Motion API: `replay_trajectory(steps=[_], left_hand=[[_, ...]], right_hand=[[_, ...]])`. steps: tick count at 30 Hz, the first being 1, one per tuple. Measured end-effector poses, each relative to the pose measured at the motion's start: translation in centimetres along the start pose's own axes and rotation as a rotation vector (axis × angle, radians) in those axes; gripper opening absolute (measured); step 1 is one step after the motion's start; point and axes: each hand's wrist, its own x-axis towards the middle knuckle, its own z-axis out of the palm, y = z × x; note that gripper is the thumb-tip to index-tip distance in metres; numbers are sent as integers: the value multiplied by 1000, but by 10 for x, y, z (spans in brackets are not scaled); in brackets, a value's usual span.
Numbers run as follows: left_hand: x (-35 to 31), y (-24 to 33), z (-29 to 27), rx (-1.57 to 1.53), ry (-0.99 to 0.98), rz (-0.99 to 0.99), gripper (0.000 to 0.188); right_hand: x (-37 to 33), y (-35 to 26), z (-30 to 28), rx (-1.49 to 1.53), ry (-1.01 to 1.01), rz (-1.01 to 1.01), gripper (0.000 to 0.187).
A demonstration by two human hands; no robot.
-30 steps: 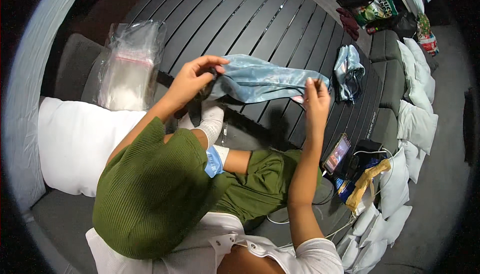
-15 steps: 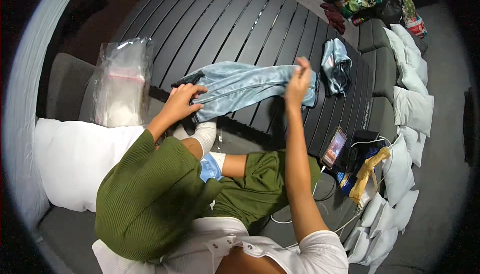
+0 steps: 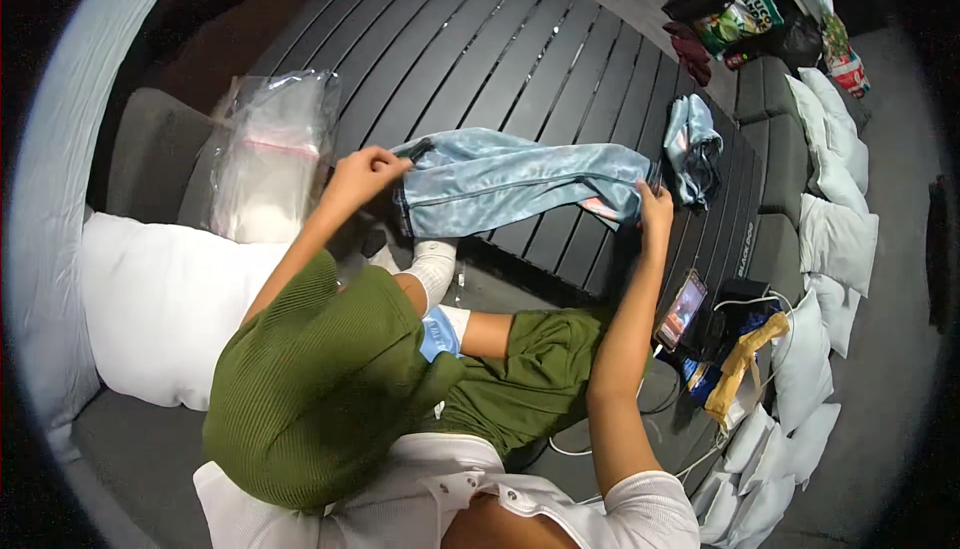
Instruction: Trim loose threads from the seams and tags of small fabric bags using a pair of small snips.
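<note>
- Left hand (image 3: 362, 179): fingers pinched on dark-edged left end of blue cloth (image 3: 520, 184).
- Right hand (image 3: 656, 207): gripping the cloth's right end.
- Cloth: stretched lengthwise over near edge of slatted table (image 3: 500, 79).
- Clear plastic package (image 3: 270, 174), left of table: whitish, pink-striped film inside.
- Green printed bag (image 3: 740, 19), far right: contents cannot be told.

in my remote view, the left forearm (image 3: 300, 257) slants forward and inward to the left hand (image 3: 366, 177), its thumb and fingers (image 3: 382, 156) pinched; the right forearm (image 3: 635, 319) rises steeply from a bent elbow (image 3: 610, 391) to the right hand (image 3: 656, 213), likewise pinched.
</note>
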Motion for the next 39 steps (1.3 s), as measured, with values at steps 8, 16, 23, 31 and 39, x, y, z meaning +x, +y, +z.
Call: replay_trajectory(steps=[8,16,23,31,39], left_hand=[[10,15,-21,-692,-76,-53,22],[30,37,-77,-690,70,4,22],[4,76,-50,-147,265,517,55],[-30,117,19,-297,-786,690,56],[-34,124,35,-729,-982,365,20]], right_hand=[[-25,-23,-33,448,-85,36,23],[-52,-42,-71,902,-668,201,17],[-118,-91,-15,1352,-1462,100,35],[-172,-136,-28,798,-1597,-29,35],[-164,-127,-34,840,-1329,-172,41]])
